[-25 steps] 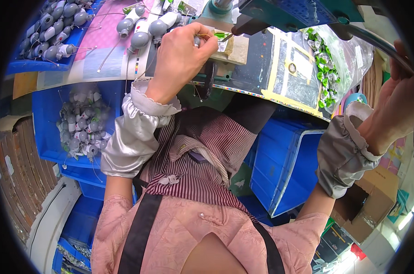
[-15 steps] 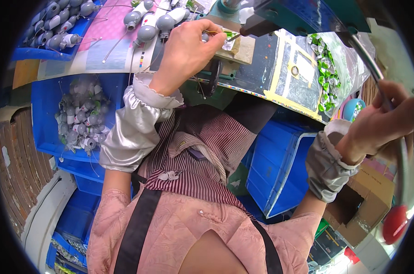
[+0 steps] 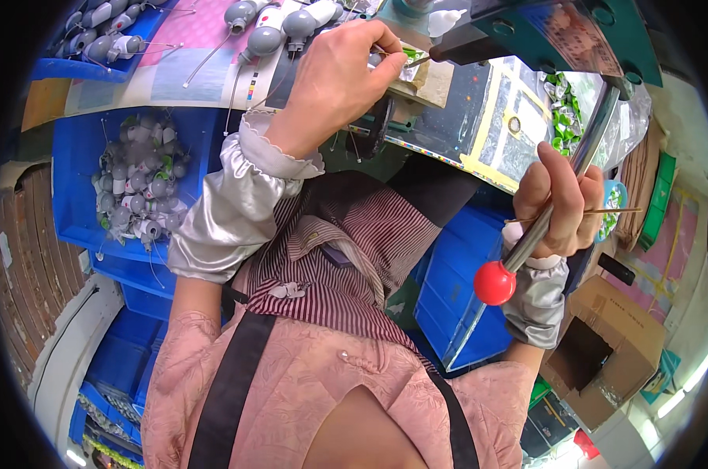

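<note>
Against the wooden block (image 3: 433, 87) of a teal hand press (image 3: 592, 35), my left hand (image 3: 334, 86) pinches a small white and green part (image 3: 411, 66), mostly hidden by the fingers. The press's dark pointed tip (image 3: 421, 61) comes in close to that part. On the right, my right hand (image 3: 566, 205) is closed round the steel press lever (image 3: 598, 129), just above its red ball knob (image 3: 495, 283). A thin brown stick (image 3: 616, 210) crosses the fingers of that hand.
Grey round-headed pieces with wires (image 3: 266, 41) lie on the bench left of my left hand. More fill a blue crate (image 3: 72, 195) below. Green and white pieces (image 3: 565, 113) lie at the bench's right. A blue bin (image 3: 459, 289) and a cardboard box (image 3: 604, 336) stand at lower right.
My right hand has moved left together with the lever, whose red knob has swung from the far lower right toward the middle. My left hand keeps its pinch at the block.
</note>
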A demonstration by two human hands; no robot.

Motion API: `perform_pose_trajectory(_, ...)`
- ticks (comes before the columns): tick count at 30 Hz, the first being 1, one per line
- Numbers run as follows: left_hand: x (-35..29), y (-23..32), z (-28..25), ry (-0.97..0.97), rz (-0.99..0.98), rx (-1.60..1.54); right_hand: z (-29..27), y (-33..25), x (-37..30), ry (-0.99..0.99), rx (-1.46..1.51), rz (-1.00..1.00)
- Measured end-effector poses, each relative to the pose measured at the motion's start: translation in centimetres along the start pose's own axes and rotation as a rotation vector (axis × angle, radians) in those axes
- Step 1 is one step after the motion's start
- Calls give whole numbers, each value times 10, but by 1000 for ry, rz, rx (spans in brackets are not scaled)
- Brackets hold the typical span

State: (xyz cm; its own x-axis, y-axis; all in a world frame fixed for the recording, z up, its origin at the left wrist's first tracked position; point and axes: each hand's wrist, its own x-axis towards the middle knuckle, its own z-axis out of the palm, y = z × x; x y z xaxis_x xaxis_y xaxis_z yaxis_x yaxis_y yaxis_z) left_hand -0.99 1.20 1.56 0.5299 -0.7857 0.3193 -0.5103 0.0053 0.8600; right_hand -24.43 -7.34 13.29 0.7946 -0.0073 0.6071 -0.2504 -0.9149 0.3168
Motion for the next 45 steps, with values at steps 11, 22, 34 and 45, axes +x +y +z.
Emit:
perform_pose_trajectory(11, 2, 0, -9, -6, -45, 82, 15, 89, 102, 424, 912, 671)
perform_pose_trajectory(22, 4, 3, -10, -57, -37, 26, 61, 62, 34, 449, 979, 1167)
perform_pose_trajectory(34, 12, 2, -33, -308, 125, 17, 77, -105, -20, -15, 682, 769)
perform_pose_trajectory(45, 67, -72, -123, -10, -20, 816, 124, -159, 61, -52, 633, 400)
